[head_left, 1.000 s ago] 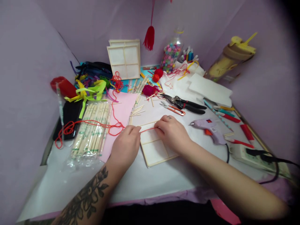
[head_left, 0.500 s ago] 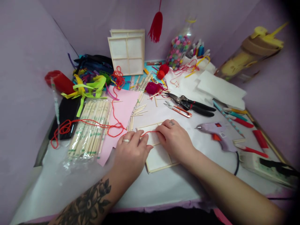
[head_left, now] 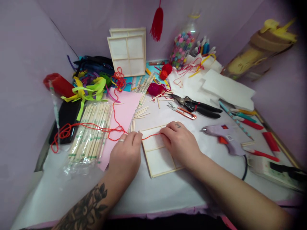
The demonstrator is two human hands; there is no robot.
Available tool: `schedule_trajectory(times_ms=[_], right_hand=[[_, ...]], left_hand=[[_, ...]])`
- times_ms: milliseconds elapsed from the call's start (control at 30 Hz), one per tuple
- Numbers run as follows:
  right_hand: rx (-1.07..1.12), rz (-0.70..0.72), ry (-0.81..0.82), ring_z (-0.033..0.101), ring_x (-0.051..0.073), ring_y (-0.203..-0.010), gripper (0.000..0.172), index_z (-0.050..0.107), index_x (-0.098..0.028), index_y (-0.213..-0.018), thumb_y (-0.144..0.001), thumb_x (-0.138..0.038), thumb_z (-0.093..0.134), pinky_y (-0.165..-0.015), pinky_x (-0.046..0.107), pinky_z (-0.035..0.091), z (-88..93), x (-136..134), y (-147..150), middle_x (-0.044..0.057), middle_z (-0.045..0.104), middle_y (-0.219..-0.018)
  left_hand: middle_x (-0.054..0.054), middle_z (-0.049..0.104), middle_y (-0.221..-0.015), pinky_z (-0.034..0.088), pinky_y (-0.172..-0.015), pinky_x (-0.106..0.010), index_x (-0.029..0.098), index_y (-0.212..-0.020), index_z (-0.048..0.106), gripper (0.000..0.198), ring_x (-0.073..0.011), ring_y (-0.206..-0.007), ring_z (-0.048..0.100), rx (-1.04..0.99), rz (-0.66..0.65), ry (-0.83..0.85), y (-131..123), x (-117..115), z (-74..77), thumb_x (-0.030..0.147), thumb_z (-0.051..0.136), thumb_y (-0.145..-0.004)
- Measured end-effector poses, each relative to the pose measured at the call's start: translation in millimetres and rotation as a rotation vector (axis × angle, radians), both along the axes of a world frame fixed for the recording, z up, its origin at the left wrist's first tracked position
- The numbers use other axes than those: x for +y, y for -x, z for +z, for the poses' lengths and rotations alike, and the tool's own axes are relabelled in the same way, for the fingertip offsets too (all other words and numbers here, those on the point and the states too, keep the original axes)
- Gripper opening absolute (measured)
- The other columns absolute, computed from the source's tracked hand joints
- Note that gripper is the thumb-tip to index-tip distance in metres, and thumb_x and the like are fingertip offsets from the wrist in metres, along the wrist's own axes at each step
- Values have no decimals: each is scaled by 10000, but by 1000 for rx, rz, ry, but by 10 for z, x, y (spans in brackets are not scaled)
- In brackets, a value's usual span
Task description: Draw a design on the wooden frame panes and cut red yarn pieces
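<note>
A square panel of white paper framed with thin wooden sticks lies flat on the table. Across its upper part runs red yarn, stretched between my two hands. My left hand pinches the yarn just off the panel's left edge. Over the panel's right half, my right hand has its fingers closed on the yarn and covers part of the frame. Leftward the yarn trails over pink paper and a plastic pack of chopsticks, ending in loose loops.
Pruning shears and orange thread snips lie beyond my right hand. A lilac glue gun rests at the right with its cord. Similar panels lean on the back wall. Cut stick pieces are scattered behind the panel.
My left hand has slid left off the panel, and a longer piece of yarn shows between my hands. My right hand stays nearly in place. The view has shifted slightly.
</note>
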State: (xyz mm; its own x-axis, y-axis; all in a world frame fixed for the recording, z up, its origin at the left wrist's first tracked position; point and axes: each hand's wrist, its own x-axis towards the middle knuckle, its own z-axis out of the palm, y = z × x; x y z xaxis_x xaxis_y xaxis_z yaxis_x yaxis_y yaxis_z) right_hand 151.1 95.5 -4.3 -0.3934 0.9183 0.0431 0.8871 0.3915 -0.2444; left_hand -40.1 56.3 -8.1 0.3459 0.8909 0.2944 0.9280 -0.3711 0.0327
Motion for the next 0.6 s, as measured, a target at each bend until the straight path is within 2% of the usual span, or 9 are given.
schedule_trajectory(times_ms=[133, 267, 367, 433, 600], right_hand=[[-3, -8, 1, 547, 247, -905, 178, 734, -176, -956, -902, -170, 565, -732, 330, 426, -15, 5, -8, 88, 664, -917], [3, -13, -5, 540, 241, -916, 184, 736, -184, -954, -901, -159, 562, -729, 323, 416, -27, 12, 2, 85, 661, -926], [-15, -3, -17, 535, 241, -905, 194, 740, -188, -952, -897, -150, 558, -720, 325, 405, -32, 14, 22, 84, 660, -926], [-36, 9, -32, 528, 242, -896, 198, 741, -189, -947, -896, -147, 554, -716, 327, 397, -34, 9, 38, 88, 660, -928], [-80, 22, -63, 518, 245, -886, 196, 737, -186, -927, -906, -162, 543, -676, 327, 382, -44, -17, 60, 95, 662, -945]], left_hand=[[-75, 641, -777, 418, -559, -344, 113, -1059, 622, 229, -261, -727, 555, 190, 9, 19, -3, -29, 54, 80, 530, -852], [-71, 638, -754, 395, -555, -337, 142, -1001, 646, 202, -248, -709, 556, 206, 48, -35, 23, -20, 128, 89, 497, -877], [-82, 650, -770, 381, -542, -338, 167, -916, 671, 203, -251, -706, 559, 210, 74, -17, 62, -7, 157, 95, 484, -879], [-95, 666, -818, 393, -545, -341, 167, -932, 682, 222, -255, -724, 567, 207, 78, 10, 68, -11, 147, 97, 478, -881], [-128, 657, -1141, 475, -677, -367, 155, -1207, 625, 321, -268, -912, 589, 98, 20, -17, -51, -78, 63, 162, 524, -902]])
